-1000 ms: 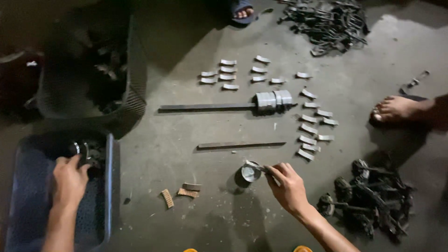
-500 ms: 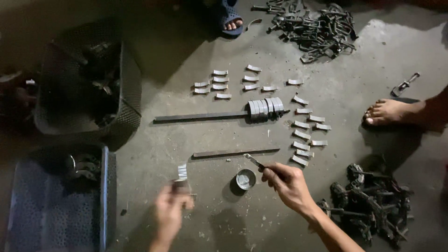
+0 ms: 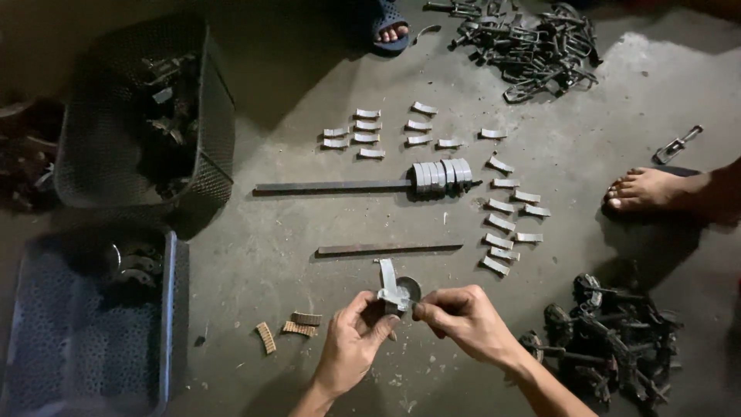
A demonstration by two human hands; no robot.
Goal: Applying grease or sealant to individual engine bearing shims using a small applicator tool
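The person is sitting low over the concrete floor (image 3: 309, 309), and both hands are meeting just in front of a small round tin (image 3: 407, 289), which is the landmark here. Going from big things to small ones: far to the left of the tin, a dark basket (image 3: 208, 154) of metal parts is standing above a blue crate (image 3: 171, 309). Behind the tin, a long bar (image 3: 332, 186) is lying flat with a stack of grey pieces (image 3: 441, 174) threaded on its right end. A shorter bar (image 3: 390, 249) is lying just behind the tin.

The left hand (image 3: 351, 347) is pinching the bottom of a small curved grey metal piece (image 3: 388, 284). The right hand (image 3: 463, 320) is clenched, with its fingertips meeting the piece from the right; whether it is holding a small tool cannot be told.

The piece is sitting right beside the tin, partly in front of it. Its long side is running up and away from the person, leaning a little to the left.

To do this well, the left hand should probably be keeping the piece still while the right hand is working gently, close over the tin so nothing drops.
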